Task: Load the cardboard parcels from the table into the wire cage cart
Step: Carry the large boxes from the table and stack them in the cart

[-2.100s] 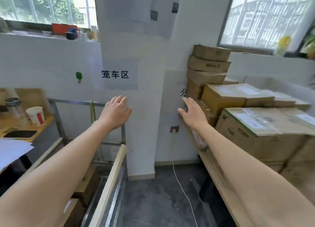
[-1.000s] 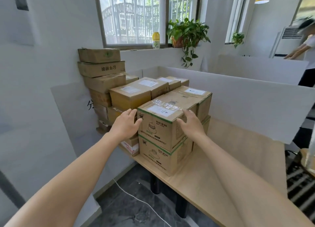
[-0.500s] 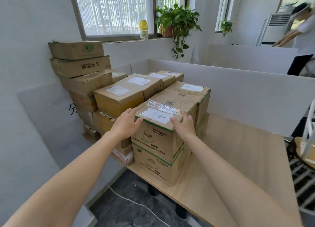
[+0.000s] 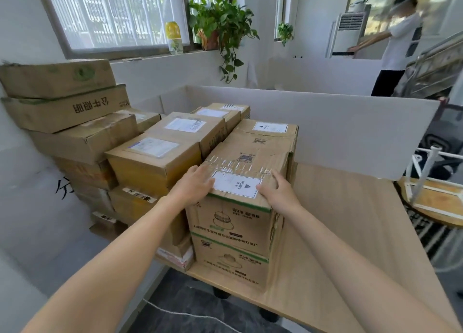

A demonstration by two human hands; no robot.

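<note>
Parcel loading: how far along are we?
Nothing shows as loaded; no cart clearly in view. In hand: left hand and right hand rest on top of the HEAVY-labelled box, not yet lifted off the lower box. Left: that stack plus the other parcels crowding the table.

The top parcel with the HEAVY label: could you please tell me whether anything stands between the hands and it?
Nothing visible does. The left hand and the right hand both rest on the upper face of the top parcel, one on either side of its label.
</note>
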